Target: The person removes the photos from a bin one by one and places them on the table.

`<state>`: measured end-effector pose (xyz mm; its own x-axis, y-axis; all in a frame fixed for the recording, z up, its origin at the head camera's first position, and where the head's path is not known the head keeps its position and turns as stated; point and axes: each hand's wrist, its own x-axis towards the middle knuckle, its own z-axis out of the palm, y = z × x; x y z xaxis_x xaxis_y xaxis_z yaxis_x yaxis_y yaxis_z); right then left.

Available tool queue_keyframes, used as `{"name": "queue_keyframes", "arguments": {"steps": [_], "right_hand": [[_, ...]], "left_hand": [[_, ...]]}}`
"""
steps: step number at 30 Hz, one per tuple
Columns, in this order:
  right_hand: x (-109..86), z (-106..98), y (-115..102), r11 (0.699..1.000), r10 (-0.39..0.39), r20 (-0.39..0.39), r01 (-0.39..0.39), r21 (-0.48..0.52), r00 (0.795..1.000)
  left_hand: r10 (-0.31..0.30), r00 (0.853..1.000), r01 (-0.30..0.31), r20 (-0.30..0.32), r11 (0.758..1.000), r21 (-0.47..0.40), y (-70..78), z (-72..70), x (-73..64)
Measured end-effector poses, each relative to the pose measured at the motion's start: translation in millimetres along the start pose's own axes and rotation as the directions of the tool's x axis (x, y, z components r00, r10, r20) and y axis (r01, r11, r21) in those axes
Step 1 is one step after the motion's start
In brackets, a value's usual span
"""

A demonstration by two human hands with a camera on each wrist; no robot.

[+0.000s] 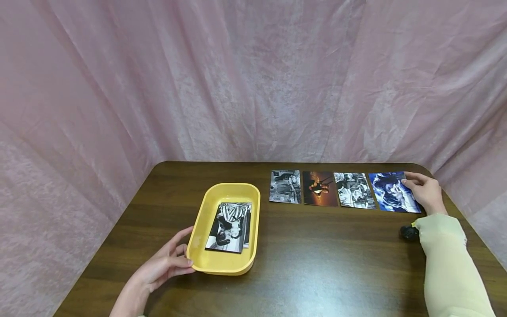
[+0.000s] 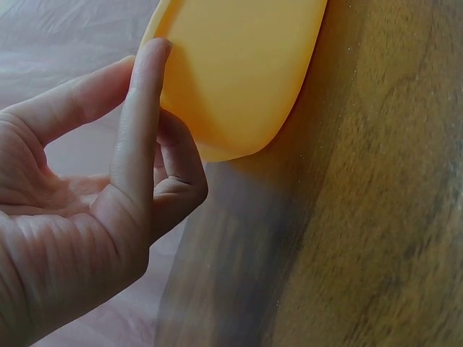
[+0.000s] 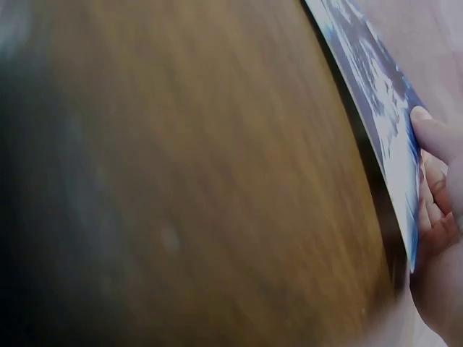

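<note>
Right sleeve (image 1: 455,264) nearest the camera. Right hand (image 1: 425,191): thumb on top, other fingers curled below, narrow pinch on right edge of blue photo (image 1: 392,192). Photo lies to the fingers' left, long axis roughly front to back; right hand nearer. Left hand (image 1: 166,264) grips near-left rim of yellow tray (image 1: 237,193), well apart. Three photos (image 1: 320,189) between, on tabletop (image 1: 325,255).

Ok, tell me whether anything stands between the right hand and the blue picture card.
Nothing visible does: the right hand pinches the blue picture card at its right edge, thumb on the printed face.
</note>
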<state>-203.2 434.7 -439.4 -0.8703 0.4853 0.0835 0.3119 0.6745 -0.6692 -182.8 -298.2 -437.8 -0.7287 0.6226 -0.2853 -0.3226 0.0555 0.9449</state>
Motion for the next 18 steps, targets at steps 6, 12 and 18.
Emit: {"name": "queue_keyframes", "arguments": {"steps": [6, 12, 18], "right_hand": [[-1.0, 4.8, -4.0, 0.998, 0.021, -0.032, -0.023, -0.051, 0.999], [0.3, 6.7, -6.6, 0.995, -0.012, -0.056, 0.006, -0.1, 0.998], [-0.9, 7.0, -9.7, 0.992, -0.023, -0.055, 0.015, -0.128, 0.998]], "left_hand": [[-0.001, 1.0, 0.001, -0.011, 1.0, 0.007, -0.9, -0.1, -0.7], [0.021, 1.0, -0.021, -0.005, 1.0, -0.002, -3.0, -1.2, -1.3], [0.032, 0.999, -0.032, 0.0, 0.999, -0.014, -5.2, -1.6, -0.6]]}}
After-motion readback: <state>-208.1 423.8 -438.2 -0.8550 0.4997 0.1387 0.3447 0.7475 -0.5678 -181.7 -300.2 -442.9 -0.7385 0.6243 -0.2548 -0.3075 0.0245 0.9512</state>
